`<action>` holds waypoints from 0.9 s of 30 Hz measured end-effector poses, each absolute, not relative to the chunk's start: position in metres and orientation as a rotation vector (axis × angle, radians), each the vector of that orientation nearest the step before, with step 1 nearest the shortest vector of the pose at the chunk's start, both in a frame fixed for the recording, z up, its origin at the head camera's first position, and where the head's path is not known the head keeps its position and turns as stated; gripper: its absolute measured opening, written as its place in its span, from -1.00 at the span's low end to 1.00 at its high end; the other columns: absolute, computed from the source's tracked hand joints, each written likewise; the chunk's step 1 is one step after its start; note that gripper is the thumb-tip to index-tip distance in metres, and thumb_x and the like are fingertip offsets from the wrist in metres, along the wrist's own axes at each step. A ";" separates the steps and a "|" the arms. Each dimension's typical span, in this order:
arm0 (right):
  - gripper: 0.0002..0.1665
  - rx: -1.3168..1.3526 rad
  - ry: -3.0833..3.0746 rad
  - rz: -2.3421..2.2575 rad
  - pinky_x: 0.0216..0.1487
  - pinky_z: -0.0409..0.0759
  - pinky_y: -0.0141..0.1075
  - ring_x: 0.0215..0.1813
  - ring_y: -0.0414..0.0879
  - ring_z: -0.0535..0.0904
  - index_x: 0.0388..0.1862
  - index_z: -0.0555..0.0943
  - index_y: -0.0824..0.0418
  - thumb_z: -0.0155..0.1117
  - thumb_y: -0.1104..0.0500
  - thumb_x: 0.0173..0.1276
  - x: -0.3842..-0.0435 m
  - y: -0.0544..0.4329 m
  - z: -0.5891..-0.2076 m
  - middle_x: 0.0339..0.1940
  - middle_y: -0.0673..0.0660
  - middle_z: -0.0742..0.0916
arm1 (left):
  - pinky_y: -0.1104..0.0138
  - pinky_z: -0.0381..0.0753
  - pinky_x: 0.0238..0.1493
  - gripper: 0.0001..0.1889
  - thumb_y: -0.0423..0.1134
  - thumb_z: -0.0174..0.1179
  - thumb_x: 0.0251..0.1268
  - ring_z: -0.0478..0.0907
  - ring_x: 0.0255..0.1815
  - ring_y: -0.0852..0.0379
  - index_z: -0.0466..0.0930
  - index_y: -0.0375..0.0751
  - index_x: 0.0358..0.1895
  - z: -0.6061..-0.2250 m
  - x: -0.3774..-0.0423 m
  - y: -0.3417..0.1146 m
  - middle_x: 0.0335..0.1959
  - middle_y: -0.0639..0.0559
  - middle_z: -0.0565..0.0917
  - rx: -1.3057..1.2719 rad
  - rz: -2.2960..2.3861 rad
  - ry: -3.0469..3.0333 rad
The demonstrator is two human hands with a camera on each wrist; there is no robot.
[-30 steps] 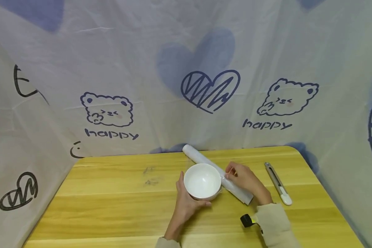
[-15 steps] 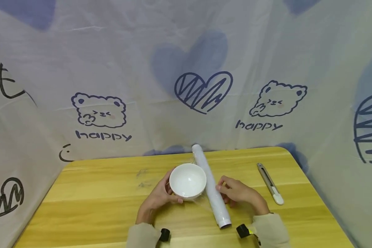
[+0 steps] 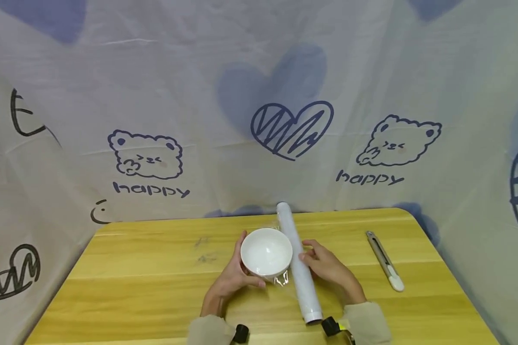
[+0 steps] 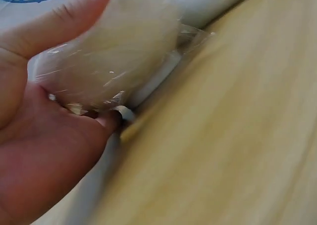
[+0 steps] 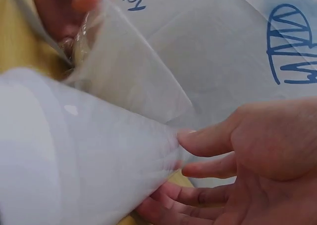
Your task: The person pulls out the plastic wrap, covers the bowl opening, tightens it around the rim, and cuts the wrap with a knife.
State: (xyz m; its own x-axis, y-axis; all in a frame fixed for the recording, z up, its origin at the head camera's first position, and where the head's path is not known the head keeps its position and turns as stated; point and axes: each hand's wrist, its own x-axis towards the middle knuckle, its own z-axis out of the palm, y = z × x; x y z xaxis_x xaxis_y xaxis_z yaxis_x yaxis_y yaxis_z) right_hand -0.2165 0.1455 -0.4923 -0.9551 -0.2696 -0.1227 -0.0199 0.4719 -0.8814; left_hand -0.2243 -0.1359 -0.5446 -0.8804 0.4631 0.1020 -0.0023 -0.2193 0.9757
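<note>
Head view, left hand (image 3: 231, 278) partly hidden behind white bowl (image 3: 266, 251) it holds, right hand (image 3: 328, 266) spread against film roll (image 3: 302, 275), tabletop (image 3: 155, 235) edge beyond both.

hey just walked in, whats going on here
A person has a white bowl in their left hand, with clear film lying against its outer side. The fingertips of their right hand touch a white roll right beside the bowl. The film also shows between the bowl and the roll. A knife lies on the table to the right, with neither hand on it.
</note>
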 end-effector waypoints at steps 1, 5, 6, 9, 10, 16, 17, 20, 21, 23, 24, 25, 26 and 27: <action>-0.44 -0.224 2.451 -1.501 -0.21 0.68 -0.12 -0.21 0.01 0.62 0.43 0.32 0.49 0.14 0.24 0.59 -0.216 0.145 -0.493 -0.14 0.25 0.67 | 0.29 0.37 0.40 0.64 -0.44 0.73 -0.31 0.14 0.51 -0.28 -0.57 -0.14 0.64 -0.546 -0.223 -0.135 0.63 -0.35 -0.11 0.532 2.187 1.735; -0.34 -0.160 2.333 -1.576 -0.22 0.69 -0.12 -0.24 -0.02 0.62 0.48 0.22 0.57 0.15 0.25 0.58 -0.214 0.145 -0.496 -0.16 0.27 0.65 | 0.24 0.34 0.43 0.59 -0.53 0.71 -0.36 0.17 0.50 -0.25 -0.43 -0.14 0.66 -0.550 -0.219 -0.133 0.60 -0.29 0.00 0.507 2.180 1.798; -0.32 -0.146 2.309 -1.586 -0.22 0.69 -0.12 -0.23 -0.02 0.61 0.50 0.19 0.58 0.15 0.25 0.58 -0.214 0.145 -0.497 -0.15 0.27 0.64 | 0.24 0.32 0.43 0.57 -0.55 0.70 -0.36 0.17 0.50 -0.25 -0.40 -0.14 0.66 -0.550 -0.219 -0.133 0.60 -0.28 0.02 0.506 2.164 1.825; -0.24 -0.131 2.265 -1.602 -0.18 0.69 -0.12 -0.18 -0.02 0.60 0.50 0.12 0.64 0.18 0.25 0.57 -0.215 0.144 -0.497 -0.11 0.31 0.63 | 0.20 0.29 0.44 0.51 -0.59 0.68 -0.37 0.18 0.50 -0.24 -0.28 -0.16 0.66 -0.549 -0.221 -0.133 0.58 -0.24 0.09 0.524 2.124 1.910; -0.23 -0.132 2.259 -1.600 -0.17 0.69 -0.12 -0.16 -0.02 0.60 0.50 0.11 0.66 0.19 0.24 0.57 -0.215 0.144 -0.497 -0.10 0.31 0.63 | 0.20 0.29 0.44 0.49 -0.60 0.68 -0.37 0.19 0.49 -0.23 -0.24 -0.15 0.66 -0.548 -0.222 -0.133 0.58 -0.23 0.11 0.528 2.116 1.930; -0.33 -0.124 2.208 -1.603 -0.10 0.71 -0.12 -0.08 0.01 0.62 0.41 0.24 0.70 0.17 0.24 0.57 -0.217 0.143 -0.493 -0.03 0.35 0.65 | 0.26 0.33 0.43 0.39 -0.67 0.63 -0.35 0.23 0.46 -0.18 -0.08 -0.10 0.64 -0.545 -0.226 -0.133 0.55 -0.20 0.18 0.521 2.106 1.938; -0.36 -0.115 2.199 -1.608 -0.09 0.71 -0.12 -0.08 0.02 0.62 0.39 0.27 0.69 0.17 0.24 0.57 -0.217 0.142 -0.492 -0.02 0.36 0.64 | 0.28 0.34 0.42 0.39 -0.68 0.62 -0.35 0.23 0.46 -0.18 -0.08 -0.10 0.64 -0.546 -0.226 -0.134 0.55 -0.20 0.18 0.520 2.107 1.929; -0.38 -0.063 2.217 -1.626 -0.09 0.69 -0.14 -0.08 0.03 0.62 0.33 0.33 0.67 0.24 0.25 0.51 -0.215 0.139 -0.491 0.00 0.37 0.64 | 0.29 0.37 0.40 0.38 -0.68 0.62 -0.34 0.23 0.45 -0.17 -0.07 -0.09 0.64 -0.546 -0.226 -0.136 0.55 -0.21 0.17 0.525 2.104 1.909; -0.38 -0.048 2.232 -1.633 -0.11 0.68 -0.14 -0.08 0.04 0.62 0.31 0.34 0.66 0.26 0.26 0.49 -0.215 0.138 -0.491 0.00 0.37 0.64 | 0.30 0.36 0.40 0.38 -0.67 0.62 -0.34 0.24 0.45 -0.17 -0.06 -0.09 0.64 -0.546 -0.227 -0.137 0.54 -0.21 0.18 0.529 2.099 1.915; -0.39 -0.026 2.251 -1.654 -0.10 0.68 -0.13 -0.07 0.08 0.63 0.30 0.35 0.64 0.30 0.27 0.45 -0.215 0.136 -0.491 0.01 0.40 0.64 | 0.29 0.34 0.41 0.37 -0.66 0.63 -0.33 0.25 0.44 -0.17 -0.05 -0.11 0.63 -0.547 -0.229 -0.138 0.54 -0.22 0.20 0.550 2.093 1.922; -0.37 -0.017 2.260 -1.660 -0.08 0.69 -0.11 -0.06 0.10 0.64 0.31 0.34 0.64 0.31 0.27 0.43 -0.215 0.135 -0.491 0.02 0.42 0.63 | 0.29 0.34 0.41 0.36 -0.65 0.63 -0.33 0.25 0.44 -0.17 -0.05 -0.12 0.63 -0.547 -0.229 -0.139 0.53 -0.21 0.20 0.558 2.086 1.930; -0.34 -0.002 2.259 -1.674 -0.07 0.69 -0.09 -0.05 0.12 0.64 0.33 0.32 0.63 0.32 0.28 0.42 -0.215 0.135 -0.491 0.03 0.44 0.63 | 0.28 0.32 0.42 0.36 -0.65 0.63 -0.33 0.26 0.44 -0.17 -0.05 -0.13 0.63 -0.547 -0.230 -0.139 0.53 -0.22 0.21 0.566 2.081 1.938; -0.30 0.006 2.256 -1.680 -0.05 0.70 -0.07 -0.03 0.14 0.64 0.36 0.29 0.63 0.32 0.28 0.41 -0.216 0.135 -0.491 0.05 0.45 0.62 | 0.28 0.31 0.42 0.35 -0.65 0.63 -0.33 0.26 0.44 -0.17 -0.04 -0.14 0.63 -0.547 -0.230 -0.139 0.53 -0.22 0.21 0.570 2.081 1.943; -0.25 0.007 2.253 -1.687 -0.02 0.70 -0.05 -0.01 0.15 0.64 0.40 0.25 0.64 0.32 0.28 0.40 -0.216 0.134 -0.491 0.07 0.46 0.61 | 0.28 0.31 0.43 0.35 -0.66 0.63 -0.34 0.26 0.43 -0.17 -0.03 -0.13 0.63 -0.547 -0.230 -0.139 0.52 -0.21 0.22 0.567 2.082 1.947</action>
State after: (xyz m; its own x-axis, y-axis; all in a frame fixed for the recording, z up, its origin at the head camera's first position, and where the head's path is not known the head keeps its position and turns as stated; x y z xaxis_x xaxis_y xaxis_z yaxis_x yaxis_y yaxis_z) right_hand -0.2156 0.1344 -0.4912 -0.9470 -0.1887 -0.2598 0.1962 0.3002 -0.9335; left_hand -0.2304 -0.1388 -0.5470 -0.8974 0.4248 0.1193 0.0908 -0.0869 0.9921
